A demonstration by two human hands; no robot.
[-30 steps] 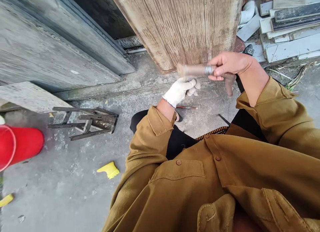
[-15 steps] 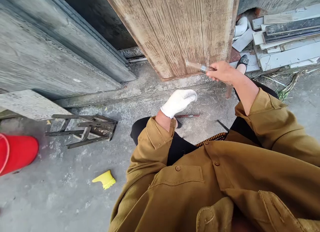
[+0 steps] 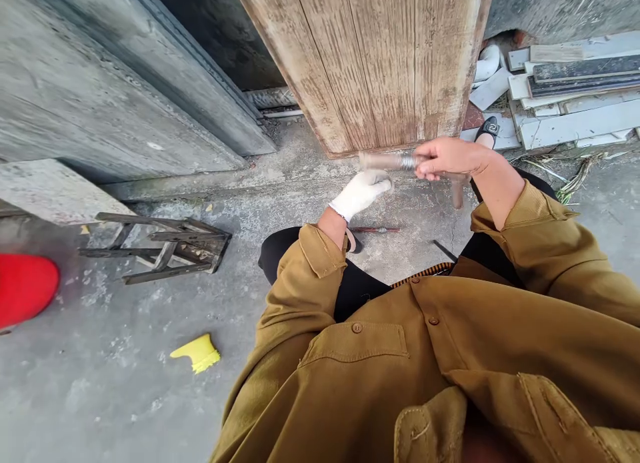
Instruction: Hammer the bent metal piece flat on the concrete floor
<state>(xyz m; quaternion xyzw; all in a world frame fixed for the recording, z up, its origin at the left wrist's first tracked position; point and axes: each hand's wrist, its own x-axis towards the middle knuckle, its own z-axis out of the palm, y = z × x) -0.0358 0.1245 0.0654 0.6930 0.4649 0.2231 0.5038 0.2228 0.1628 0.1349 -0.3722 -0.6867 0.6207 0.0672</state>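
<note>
My right hand (image 3: 447, 158), bare, is closed round a brown rod (image 3: 377, 161) with silver wire wound round it. Motion blurs the rod, and a similar brown piece (image 3: 457, 191) shows below the same hand; whether the two are joined I cannot tell. Just under the rod's left end is my left hand (image 3: 361, 193) in a white glove, its fingers curled in; what they hold, if anything, is hidden. A thin reddish rod (image 3: 377, 230) with wire round its middle lies on the concrete below the glove. Behind my hands stands a worn wooden panel (image 3: 377, 70).
On the left, a small wooden stool (image 3: 165, 243) lies on its side near a red bucket (image 3: 23, 290). A yellow object (image 3: 199, 353) is on the floor. Boards (image 3: 580, 120) are stacked at the right. A dark bar (image 3: 445, 250) lies between my legs.
My right hand has come down slightly with the wire-wound rod, whose left end is now right above the glove. The view has shifted a little to the right.
</note>
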